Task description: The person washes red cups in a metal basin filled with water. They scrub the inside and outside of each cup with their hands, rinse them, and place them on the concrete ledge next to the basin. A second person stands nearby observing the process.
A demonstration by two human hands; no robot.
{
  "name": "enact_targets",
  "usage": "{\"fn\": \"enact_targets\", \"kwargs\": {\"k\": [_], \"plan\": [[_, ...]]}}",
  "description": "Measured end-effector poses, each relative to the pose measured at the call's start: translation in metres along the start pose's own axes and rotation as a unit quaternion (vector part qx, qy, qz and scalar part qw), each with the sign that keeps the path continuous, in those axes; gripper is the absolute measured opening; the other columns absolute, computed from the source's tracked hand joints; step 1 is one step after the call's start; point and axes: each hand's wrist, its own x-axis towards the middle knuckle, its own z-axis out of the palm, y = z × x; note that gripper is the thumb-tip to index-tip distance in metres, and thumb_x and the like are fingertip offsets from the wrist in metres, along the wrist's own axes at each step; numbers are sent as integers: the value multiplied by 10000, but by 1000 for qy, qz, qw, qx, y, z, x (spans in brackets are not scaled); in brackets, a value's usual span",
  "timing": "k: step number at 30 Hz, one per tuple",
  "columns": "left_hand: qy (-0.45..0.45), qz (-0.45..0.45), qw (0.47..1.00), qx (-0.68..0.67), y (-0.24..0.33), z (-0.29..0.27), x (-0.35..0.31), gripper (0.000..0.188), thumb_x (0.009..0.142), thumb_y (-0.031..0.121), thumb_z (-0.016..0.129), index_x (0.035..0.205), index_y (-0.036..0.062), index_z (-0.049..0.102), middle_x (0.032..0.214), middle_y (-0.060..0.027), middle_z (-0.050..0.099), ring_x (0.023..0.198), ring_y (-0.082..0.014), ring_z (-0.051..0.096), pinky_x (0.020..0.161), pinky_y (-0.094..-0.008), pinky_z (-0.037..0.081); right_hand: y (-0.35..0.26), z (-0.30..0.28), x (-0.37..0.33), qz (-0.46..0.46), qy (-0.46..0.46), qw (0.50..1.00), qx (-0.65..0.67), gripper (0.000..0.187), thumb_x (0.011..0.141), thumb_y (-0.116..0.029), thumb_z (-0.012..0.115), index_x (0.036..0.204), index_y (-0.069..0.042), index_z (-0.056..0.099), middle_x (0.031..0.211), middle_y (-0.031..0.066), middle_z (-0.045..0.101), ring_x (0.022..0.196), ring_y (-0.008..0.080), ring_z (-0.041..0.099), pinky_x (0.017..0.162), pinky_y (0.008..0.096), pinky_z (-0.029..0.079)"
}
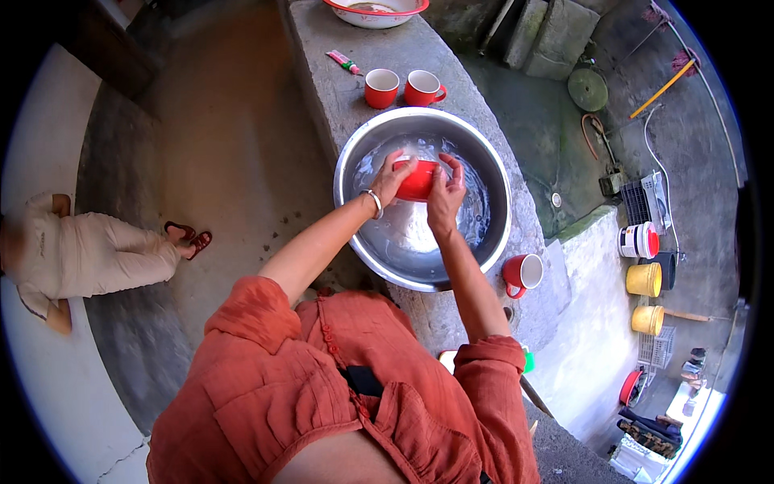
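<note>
Over a wide metal basin [480, 153] of water, I hold a red mug [415, 182] with both hands. My left hand [389, 179], with a bangle at its wrist, grips the mug's left side. The fingers of my right hand [444, 198] close on its right side. The mug is tipped, and its handle cannot be made out. Past the basin's far rim stand two red mugs with white insides, a left one [380, 92] and a right one [421, 90]. A further red mug [516, 276] lies tilted by the basin's near right side.
The basin rests on a concrete ledge [318, 44], which also bears a small tube [345, 62] and a red-rimmed enamel bowl [377, 14]. Yellow buckets [643, 280] and a white pail [634, 240] stand at the right wall. Another person [113, 256] stands at the left wall.
</note>
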Motion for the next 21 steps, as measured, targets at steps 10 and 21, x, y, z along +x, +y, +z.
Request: {"fn": "enact_targets", "kwargs": {"k": [10,21], "plan": [[-31,339,917,206,-2,-3,-1,562,699,299,725,1141,84,453,1116,-148,506,1041,-287,513,897,-359,419,4,-16,30,230,-22,969,87,283,885,-79,473,1158,-8,487,964,128,573,804,151,566,712,272,490],[-95,55,994,22,-6,-9,-3,539,766,390,665,1154,34,548,1000,-81,609,866,-166,600,734,-265,489,11,-26,19,63,-138,988,-39,302,909,-148,441,1177,-17,490,1040,86,566,873,98,531,749,242,438]]}}
